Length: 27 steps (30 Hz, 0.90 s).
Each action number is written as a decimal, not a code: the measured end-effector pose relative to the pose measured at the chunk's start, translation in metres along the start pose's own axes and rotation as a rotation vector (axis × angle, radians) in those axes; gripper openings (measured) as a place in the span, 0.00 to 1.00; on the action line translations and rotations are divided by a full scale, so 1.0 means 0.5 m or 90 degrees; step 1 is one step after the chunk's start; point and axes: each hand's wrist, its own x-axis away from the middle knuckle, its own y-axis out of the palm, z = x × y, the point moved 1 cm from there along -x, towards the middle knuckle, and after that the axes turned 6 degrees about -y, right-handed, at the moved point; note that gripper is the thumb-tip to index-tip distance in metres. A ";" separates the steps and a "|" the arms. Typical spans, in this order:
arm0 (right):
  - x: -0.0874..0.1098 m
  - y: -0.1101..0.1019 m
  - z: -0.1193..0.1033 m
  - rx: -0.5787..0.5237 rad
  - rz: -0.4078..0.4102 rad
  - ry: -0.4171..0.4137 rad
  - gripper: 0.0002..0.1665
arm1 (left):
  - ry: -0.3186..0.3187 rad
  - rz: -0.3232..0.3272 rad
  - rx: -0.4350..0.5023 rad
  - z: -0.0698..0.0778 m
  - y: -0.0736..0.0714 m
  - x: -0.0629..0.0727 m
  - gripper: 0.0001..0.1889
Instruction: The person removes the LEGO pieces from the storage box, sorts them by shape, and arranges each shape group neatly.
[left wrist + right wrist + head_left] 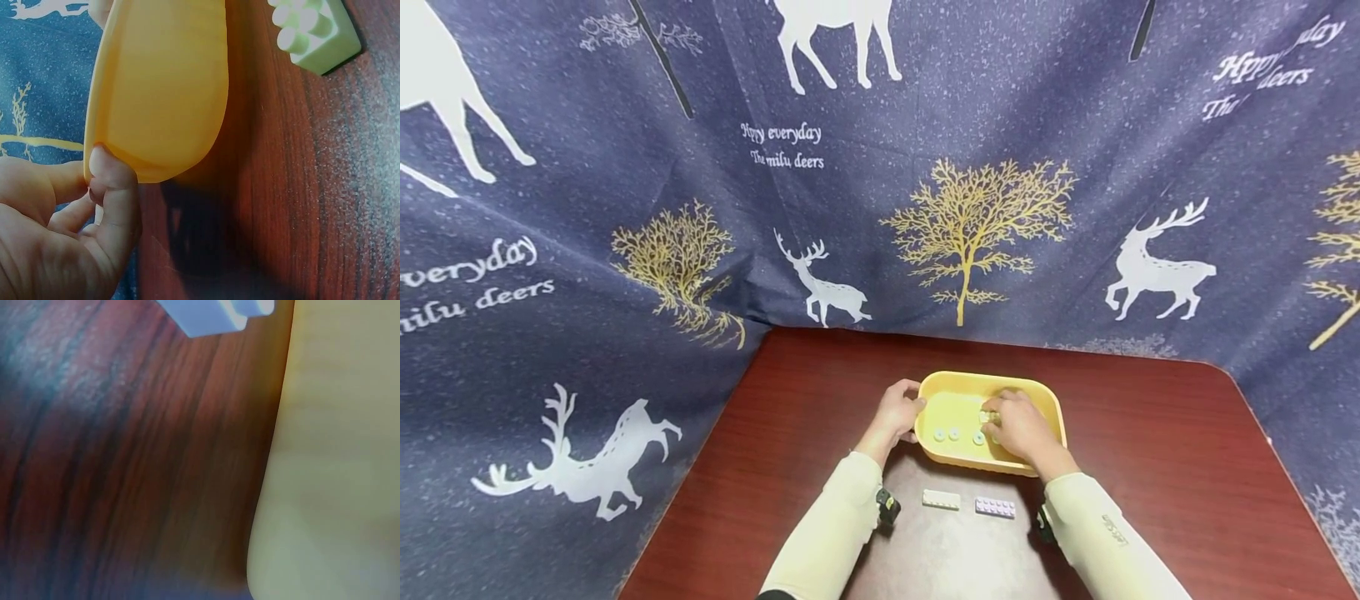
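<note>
A yellow plastic bin [970, 461] stands on the table, its side wall [165, 87] filling much of the left wrist view. At its left end my left hand [898, 410] grips the rim, with the thumb [109, 172] against the outer wall. My right hand [1021, 425] reaches inside the bin at the right, fingers curled about a small pale block [985, 416] that they partly cover. Small pale round pieces [953, 434] with darker centres lie on the bin floor left of that hand. In the right wrist view only the bin wall [331, 456] shows, not the hand.
In front of the bin, a pale yellow-green studded brick [941, 499] and a lilac studded brick [995, 507] lie side by side on the dark red wooden table [820, 375]. A blue deer-print cloth [850, 192] hangs behind and at the left.
</note>
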 end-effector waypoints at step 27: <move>0.007 -0.029 -0.004 -0.042 0.062 -0.021 0.14 | 0.010 0.011 -0.002 -0.007 0.002 -0.005 0.18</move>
